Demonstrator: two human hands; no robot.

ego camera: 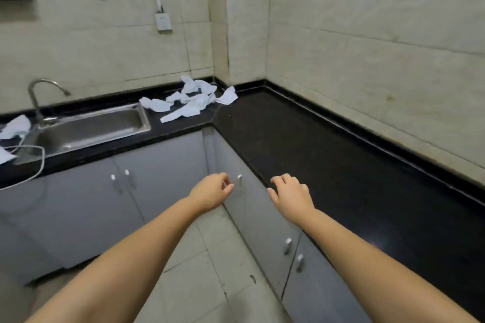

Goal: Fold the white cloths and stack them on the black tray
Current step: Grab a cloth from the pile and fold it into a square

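A loose heap of crumpled white cloths (193,98) is seen in the far corner of the glossy black stone countertop (315,149), just right of the stainless steel sink (89,128) (more white cloth (15,127) lies at the sink's left edge). Well nearer, the bare left hand (211,191) and right hand (291,195) are held out empty, fingers loosely curled, before the grey cabinet doors (162,173).

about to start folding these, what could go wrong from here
No black tray is in view, so folded cloths may have nowhere to go. The white cloths lie crumpled in the far corner beside the sink; one could slide in. Both the left hand and right hand are empty and well short of the pile.
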